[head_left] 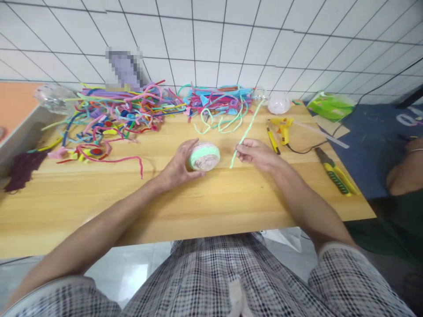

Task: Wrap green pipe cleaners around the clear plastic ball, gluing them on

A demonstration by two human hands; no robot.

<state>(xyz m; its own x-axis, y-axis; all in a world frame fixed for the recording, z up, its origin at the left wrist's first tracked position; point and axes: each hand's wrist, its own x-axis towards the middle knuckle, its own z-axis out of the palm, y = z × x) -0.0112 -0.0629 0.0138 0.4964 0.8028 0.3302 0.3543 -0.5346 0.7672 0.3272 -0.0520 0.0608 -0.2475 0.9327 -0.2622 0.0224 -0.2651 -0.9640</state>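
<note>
My left hand (178, 165) curves around the left side of a clear ball (205, 158), thumb in front and fingers behind. Mint green and pale pink fuzzy bands wrap part of the ball, and its near face shows see-through. To the right, my right hand (256, 154) pinches a mint green pipe cleaner (250, 124) near its lower end. The pipe cleaner slants up and away, apart from the ball. Beyond the hands lie a few loose, curved mint green pipe cleaners (231, 127).
Heaped pipe cleaners (132, 110) fill the table's back left. Clear balls (279, 103) stand by the tiled wall. Right of my hand lie a utility knife (273, 140), a yellow glue gun (284, 128) with its cord, and pliers (335, 174). Another person's arm (408, 169) shows at far right.
</note>
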